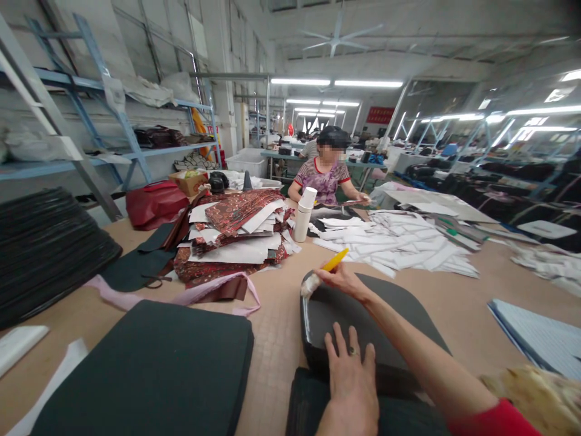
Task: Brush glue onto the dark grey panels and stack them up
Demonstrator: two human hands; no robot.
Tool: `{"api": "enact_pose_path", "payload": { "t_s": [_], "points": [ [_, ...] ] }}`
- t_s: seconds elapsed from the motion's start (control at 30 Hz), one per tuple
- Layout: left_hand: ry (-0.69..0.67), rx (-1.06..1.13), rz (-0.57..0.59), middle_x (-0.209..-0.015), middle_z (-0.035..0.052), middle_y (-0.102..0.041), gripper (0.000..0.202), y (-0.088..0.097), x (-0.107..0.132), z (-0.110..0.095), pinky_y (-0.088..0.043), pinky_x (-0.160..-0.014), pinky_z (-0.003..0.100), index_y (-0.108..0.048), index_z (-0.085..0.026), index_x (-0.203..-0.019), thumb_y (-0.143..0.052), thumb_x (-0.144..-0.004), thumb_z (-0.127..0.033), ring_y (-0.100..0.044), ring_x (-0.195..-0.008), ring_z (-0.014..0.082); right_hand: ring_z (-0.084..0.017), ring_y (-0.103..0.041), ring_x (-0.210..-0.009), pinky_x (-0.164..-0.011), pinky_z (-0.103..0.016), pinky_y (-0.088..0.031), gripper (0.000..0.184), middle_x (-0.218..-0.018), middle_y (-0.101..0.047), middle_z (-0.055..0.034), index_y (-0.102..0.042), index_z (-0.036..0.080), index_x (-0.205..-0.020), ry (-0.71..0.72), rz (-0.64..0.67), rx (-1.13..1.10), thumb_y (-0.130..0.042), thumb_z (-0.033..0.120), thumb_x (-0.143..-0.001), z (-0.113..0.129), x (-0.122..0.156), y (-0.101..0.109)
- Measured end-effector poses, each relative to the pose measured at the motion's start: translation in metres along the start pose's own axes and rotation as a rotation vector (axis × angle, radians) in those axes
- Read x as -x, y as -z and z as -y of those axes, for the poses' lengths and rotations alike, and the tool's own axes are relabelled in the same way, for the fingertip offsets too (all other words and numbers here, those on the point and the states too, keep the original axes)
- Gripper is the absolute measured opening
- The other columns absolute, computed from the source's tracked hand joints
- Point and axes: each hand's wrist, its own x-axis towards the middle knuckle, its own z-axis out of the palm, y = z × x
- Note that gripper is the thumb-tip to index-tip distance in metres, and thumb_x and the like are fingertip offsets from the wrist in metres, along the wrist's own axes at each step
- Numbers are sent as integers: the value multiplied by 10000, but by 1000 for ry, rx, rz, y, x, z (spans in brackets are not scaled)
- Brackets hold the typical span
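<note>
My left hand lies flat with fingers spread on a dark grey leather-like panel on the brown table, a ring on one finger. My right hand reaches across the panel's far edge and is closed round a brush with a yellow handle; its whitish bristles touch the panel's far left corner. My forearm crosses over the panel from the lower right.
A stack of dark panels lies at front left. Patterned red and white pieces pile up mid-table beside a white cup stack. White paper pieces spread right. A person works across the table. Shelving stands left.
</note>
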Motion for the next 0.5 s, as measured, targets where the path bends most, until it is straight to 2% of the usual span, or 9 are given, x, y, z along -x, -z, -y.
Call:
{"api": "enact_pose_path", "payload": {
  "t_s": [0.13,0.3,0.4,0.5],
  "points": [
    [12,56,16,-1490,156,-180,481,4,-2,0,-142,-1070,644,-380,-196,-1369,-303,-921,-352,-22,-1351,404,-82,-391,-434,-438,-228,-335,392,-465,-444,33,-512,169,-586,-6,-205,25,-586,548,-654,-18,-30,22],
    [43,97,101,-1489,166,-150,490,15,-2,-3,-120,-1070,651,-376,-185,-1372,-289,-927,-370,17,-1346,399,-113,-425,-452,-449,-249,-357,402,-490,-484,7,-580,152,-704,-19,-404,72,-559,551,-665,-32,-30,56],
    [48,85,126,-1491,162,-130,511,21,-1,-4,-112,-1067,658,-358,-192,-1380,-348,-909,-389,30,-1340,403,-124,-471,-520,-505,-247,-399,444,-570,-527,-3,-624,133,-877,15,-399,71,-551,533,-698,-31,-31,62],
    [43,84,150,-1493,161,-108,534,26,-1,-6,-104,-1068,657,-332,-195,-1391,-372,-898,-396,41,-1335,404,-123,-497,-557,-523,-240,-418,447,-644,-575,-16,-653,135,-911,39,-278,61,-592,513,-678,-31,-37,59]
  ]
}}
